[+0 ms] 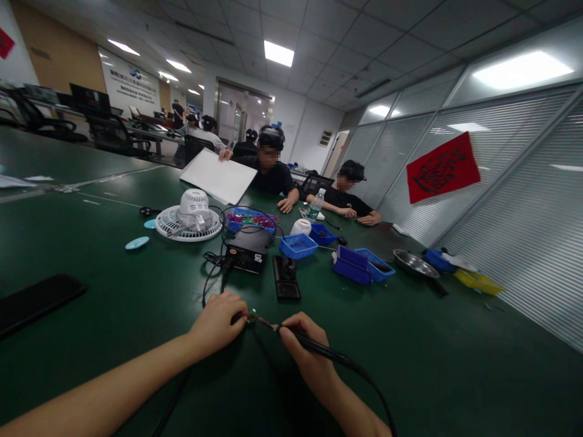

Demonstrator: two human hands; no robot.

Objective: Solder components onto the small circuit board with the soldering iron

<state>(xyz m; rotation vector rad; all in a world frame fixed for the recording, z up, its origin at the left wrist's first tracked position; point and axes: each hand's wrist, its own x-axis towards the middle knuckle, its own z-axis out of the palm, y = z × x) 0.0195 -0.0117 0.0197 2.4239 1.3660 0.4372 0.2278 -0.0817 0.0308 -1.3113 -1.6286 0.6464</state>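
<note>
In my right hand (314, 358) is a black soldering iron (319, 348), gripped near its front like a pen. Its thin metal tip points left, and its cable runs down past my wrist. The tip meets a tiny greenish part (252, 315) with bright glints, just at the fingertips of my left hand (222, 321). My left hand lies low over the table with its fingers pinched together. Something small and dark shows between thumb and finger, too hidden to name. Beyond the hands stand a black soldering station (248, 247) and a black stand (286, 278).
The green table (113, 303) holds a white fan part (189, 221), a blue tray (252, 220) of wires, several other blue bins, a water bottle (315, 205), a metal pan (415, 263) and a black phone-like slab (39, 297). Two people sit opposite, one holding a white board (218, 176).
</note>
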